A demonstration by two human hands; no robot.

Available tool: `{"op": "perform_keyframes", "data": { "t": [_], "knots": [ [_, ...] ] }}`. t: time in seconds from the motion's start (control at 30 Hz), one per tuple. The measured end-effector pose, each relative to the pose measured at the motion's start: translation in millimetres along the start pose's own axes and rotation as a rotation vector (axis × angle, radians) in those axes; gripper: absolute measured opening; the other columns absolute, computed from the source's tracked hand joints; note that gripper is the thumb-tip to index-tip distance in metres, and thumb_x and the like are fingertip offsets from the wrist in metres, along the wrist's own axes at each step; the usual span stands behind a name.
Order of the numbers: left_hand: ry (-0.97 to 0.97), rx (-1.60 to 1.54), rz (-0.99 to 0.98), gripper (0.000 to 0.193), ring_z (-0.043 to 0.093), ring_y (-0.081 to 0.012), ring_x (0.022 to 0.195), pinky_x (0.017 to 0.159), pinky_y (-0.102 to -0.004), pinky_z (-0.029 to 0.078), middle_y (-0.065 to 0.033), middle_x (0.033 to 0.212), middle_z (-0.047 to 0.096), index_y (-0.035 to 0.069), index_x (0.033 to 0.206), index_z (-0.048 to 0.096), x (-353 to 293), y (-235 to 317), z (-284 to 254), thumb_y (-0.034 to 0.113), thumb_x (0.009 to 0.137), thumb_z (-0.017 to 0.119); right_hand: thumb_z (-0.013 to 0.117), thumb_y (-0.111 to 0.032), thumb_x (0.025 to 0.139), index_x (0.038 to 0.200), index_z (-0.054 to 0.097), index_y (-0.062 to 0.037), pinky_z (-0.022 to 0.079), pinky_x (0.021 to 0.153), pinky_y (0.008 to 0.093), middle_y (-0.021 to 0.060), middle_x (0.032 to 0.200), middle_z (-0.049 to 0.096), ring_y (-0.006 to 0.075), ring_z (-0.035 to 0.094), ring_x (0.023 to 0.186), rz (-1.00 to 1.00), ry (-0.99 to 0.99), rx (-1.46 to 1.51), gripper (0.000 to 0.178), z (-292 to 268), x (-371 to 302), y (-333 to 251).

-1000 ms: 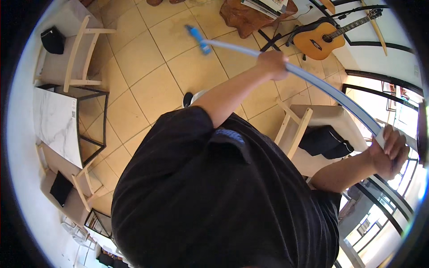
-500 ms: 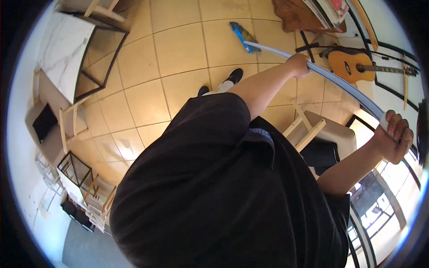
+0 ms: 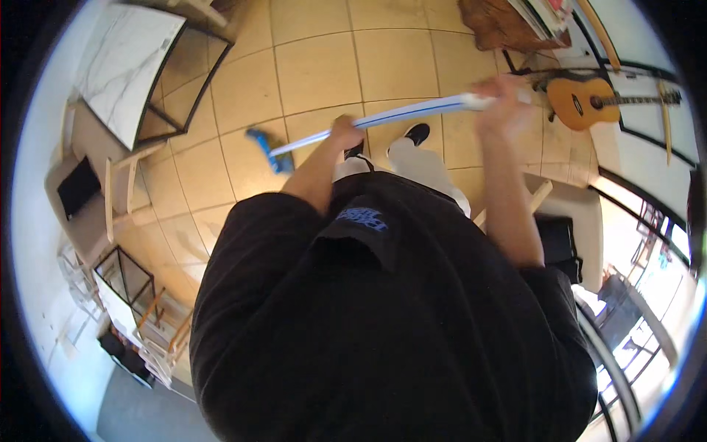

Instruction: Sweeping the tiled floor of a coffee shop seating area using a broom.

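A broom with a white-and-blue handle slants across in front of my body. Its blue head is down at the tiled floor, left of my feet, slightly smeared by motion. My left hand is closed round the lower part of the handle, not far above the head. Up at the handle's other end, my right hand grips near the white tip; it is blurred, but its fingers wrap the handle.
At the left stands a marble-topped table with a black frame, beside a cushioned chair. A guitar rests at the right, near a brown wooden stand holding papers. Another chair is by my right arm. Tiled floor lies ahead.
The broom head has swept left and nearer to me, from ahead of my feet to their left. Both hands have moved left with the handle, the right one also farther forward.
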State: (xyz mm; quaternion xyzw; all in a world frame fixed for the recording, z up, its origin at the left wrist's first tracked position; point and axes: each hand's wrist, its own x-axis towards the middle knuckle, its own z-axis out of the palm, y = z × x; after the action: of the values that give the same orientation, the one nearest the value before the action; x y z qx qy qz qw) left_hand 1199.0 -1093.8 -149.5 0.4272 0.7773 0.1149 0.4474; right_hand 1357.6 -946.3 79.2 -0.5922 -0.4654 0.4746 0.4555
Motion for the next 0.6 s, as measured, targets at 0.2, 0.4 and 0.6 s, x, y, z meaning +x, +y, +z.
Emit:
{"op": "perform_keyframes", "data": {
  "t": [0.2, 0.4, 0.6],
  "knots": [
    [-0.102, 0.162, 0.024, 0.020, 0.055, -0.0279, 0.070, 0.064, -0.0332, 0.044, -0.0170, 0.069, 0.056, 0.005, 0.071, 0.058, -39, 27, 8, 0.017, 0.058, 0.048, 0.049, -0.002, 0.067, 0.057, 0.042, -0.0021, 0.037, 0.039, 0.0297, 0.0072, 0.046, 0.039, 0.0176, 0.043, 0.040, 0.120, -0.113, 0.618, 0.012, -48, -7, 20],
    [-0.197, 0.213, 0.146, 0.024, 0.054, -0.0297, 0.075, 0.067, -0.0348, 0.044, -0.0192, 0.077, 0.055, 0.003, 0.075, 0.057, -40, 218, 49, 0.022, 0.062, 0.052, 0.046, -0.006, 0.067, 0.066, 0.046, -0.0007, 0.040, 0.044, 0.0335, 0.0073, 0.052, 0.041, 0.0183, 0.041, 0.046, -0.181, 0.074, 0.591, 0.006, -238, 44, -38],
    [-0.060, 0.019, 0.727, 0.017, 0.049, -0.0308, 0.081, 0.070, -0.0370, 0.041, -0.0164, 0.074, 0.053, 0.004, 0.070, 0.054, -44, 408, 126, 0.019, 0.063, 0.051, 0.031, -0.018, 0.080, 0.056, 0.032, -0.0133, 0.026, 0.057, 0.0284, -0.0022, 0.055, 0.033, 0.0104, 0.033, 0.052, -0.570, -0.335, 0.475, 0.025, -419, 26, -140]
  ]
}}
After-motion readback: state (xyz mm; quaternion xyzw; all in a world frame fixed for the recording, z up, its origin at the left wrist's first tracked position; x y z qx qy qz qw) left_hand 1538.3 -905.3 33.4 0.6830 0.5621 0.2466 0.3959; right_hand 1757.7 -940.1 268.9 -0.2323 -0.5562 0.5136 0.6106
